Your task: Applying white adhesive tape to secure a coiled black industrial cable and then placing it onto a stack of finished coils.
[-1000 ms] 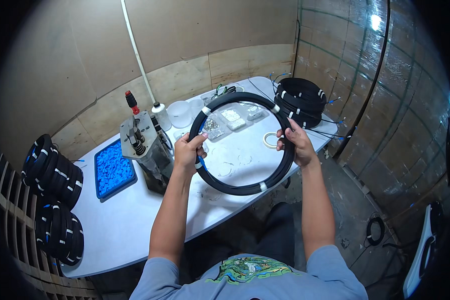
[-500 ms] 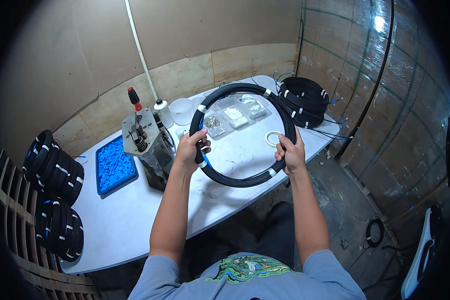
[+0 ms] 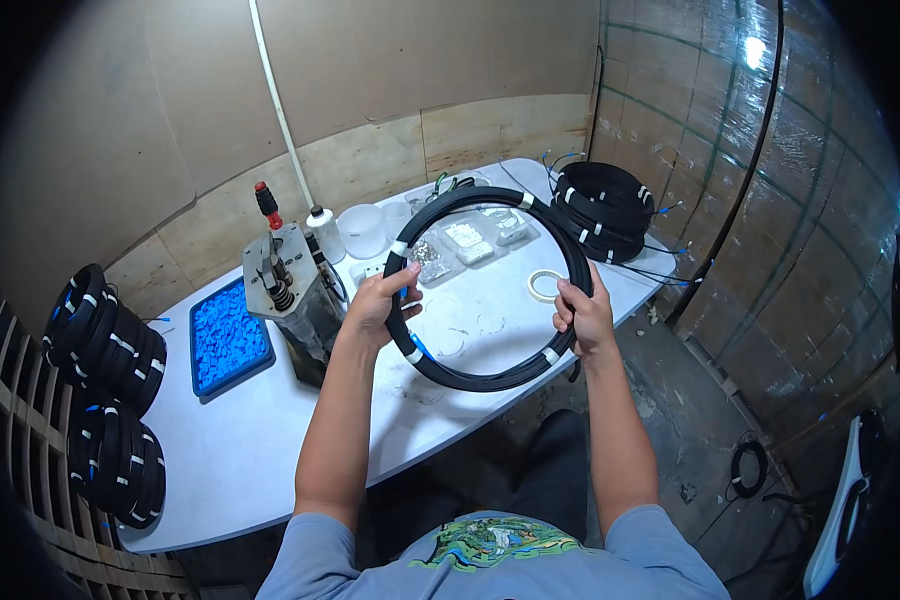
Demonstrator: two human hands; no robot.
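Between my two hands a coil of black cable (image 3: 482, 382) is held up above the white table, bound with several white tape bands. My left hand (image 3: 378, 304) is wrapped round the coil's left side, near a blue connector piece. On the opposite side my right hand (image 3: 587, 318) is closed round the ring. Through and beside the coil a roll of pale tape (image 3: 543, 286) lies on the table, close to my right fingers. Clear plastic boxes (image 3: 467, 245) of small white and metal parts show through the ring.
A metal hand press (image 3: 295, 290) with a red-tipped lever stands left of the coil, beside a tray (image 3: 232, 386) of blue pieces. Stacked cable coils sit at the far right (image 3: 605, 205) and left (image 3: 120, 345). A white bottle (image 3: 324, 232) and round tub (image 3: 362, 232) stand behind.
The coil has come down slightly toward me, with both hands still holding it. More of the boxes and the table's far end show above it.
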